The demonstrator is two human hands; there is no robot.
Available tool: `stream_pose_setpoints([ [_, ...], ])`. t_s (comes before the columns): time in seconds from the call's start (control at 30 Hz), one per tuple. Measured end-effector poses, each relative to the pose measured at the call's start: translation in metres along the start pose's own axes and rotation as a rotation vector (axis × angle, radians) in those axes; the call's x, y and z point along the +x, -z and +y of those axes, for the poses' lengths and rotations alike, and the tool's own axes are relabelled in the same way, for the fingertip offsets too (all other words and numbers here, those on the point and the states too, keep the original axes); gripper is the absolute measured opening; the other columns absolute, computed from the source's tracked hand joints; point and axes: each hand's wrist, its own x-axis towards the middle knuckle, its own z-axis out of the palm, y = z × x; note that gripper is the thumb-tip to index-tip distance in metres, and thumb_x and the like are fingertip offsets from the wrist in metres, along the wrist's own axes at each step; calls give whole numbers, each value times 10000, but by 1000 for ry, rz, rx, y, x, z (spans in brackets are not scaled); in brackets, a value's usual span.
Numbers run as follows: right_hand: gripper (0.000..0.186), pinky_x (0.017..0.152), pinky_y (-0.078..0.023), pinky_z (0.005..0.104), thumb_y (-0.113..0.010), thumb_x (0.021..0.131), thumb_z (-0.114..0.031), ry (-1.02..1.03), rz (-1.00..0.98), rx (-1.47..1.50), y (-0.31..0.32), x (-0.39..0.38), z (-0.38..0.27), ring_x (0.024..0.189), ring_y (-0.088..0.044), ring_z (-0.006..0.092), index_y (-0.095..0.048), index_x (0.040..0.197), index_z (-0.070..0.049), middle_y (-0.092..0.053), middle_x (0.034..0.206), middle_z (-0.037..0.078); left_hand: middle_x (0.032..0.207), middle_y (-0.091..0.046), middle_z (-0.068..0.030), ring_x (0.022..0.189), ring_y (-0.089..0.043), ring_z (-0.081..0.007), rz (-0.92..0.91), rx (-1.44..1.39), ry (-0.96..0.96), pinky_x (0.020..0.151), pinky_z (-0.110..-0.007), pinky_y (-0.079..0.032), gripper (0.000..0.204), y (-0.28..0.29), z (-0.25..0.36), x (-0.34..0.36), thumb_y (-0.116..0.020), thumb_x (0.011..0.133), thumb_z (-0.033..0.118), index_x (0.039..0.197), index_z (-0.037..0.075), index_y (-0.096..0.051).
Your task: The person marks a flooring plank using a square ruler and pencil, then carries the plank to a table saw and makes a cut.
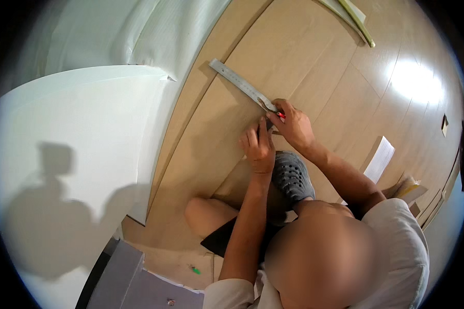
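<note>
A flat steel ruler (237,81) with fine markings slants over the pale wood floor, its near end between my two hands. The fingers of my left hand (258,147) are closed on a dark piece at that end; whether it is part of the ruler cannot be told. My right hand (295,126) pinches a slim dark tool with a red part (280,114), held against the ruler's near end. Its tip and exact kind are hard to make out. Just below my hands is my foot in a grey clog (292,176) with holes.
A white panel (103,118) stands along the left, with a shadow on it. Greenish strips (358,23) lie at the far right. A white ridged piece (380,159) and offcuts (408,189) are on the right. A grey-purple surface (154,288) is at the lower left.
</note>
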Motion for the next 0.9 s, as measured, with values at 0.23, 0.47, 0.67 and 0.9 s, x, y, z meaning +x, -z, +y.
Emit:
stream_pose_setpoints([
  [0.23,283,773,-540,486,-684,911,-233,15,-1,-88,-3,-7,24,910,-676,408,-590,1123,-71,-689,1009,189,1182,-594,-144,1076,-561,-366,-215,-118,-94,890,-491,-474,278,10,-34,4,-657,947,165,1193,38,-665],
  [0.47,261,781,-532,472,-693,897,-234,-10,-40,-60,5,-30,42,940,-669,376,-610,1102,-97,-681,1007,138,1567,-338,-194,1411,-378,-379,-252,120,-213,1126,-482,-367,592,20,-44,51,-651,965,262,1456,-4,-455],
  [0.67,278,816,-531,462,-703,889,-247,34,-45,-131,8,-42,48,998,-656,359,-612,1102,-93,-664,1053,124,1605,-289,-215,1463,-321,-379,-348,204,-224,1198,-490,-291,686,7,-42,51,-633,975,328,1492,-47,-382],
  [0.9,299,844,-534,451,-691,897,-242,15,-71,-149,10,-41,41,1032,-645,353,-611,1141,-90,-648,1074,123,1589,-310,-228,1447,-333,-401,-293,192,-258,1189,-504,-299,686,-1,-44,55,-641,966,338,1479,-46,-396],
])
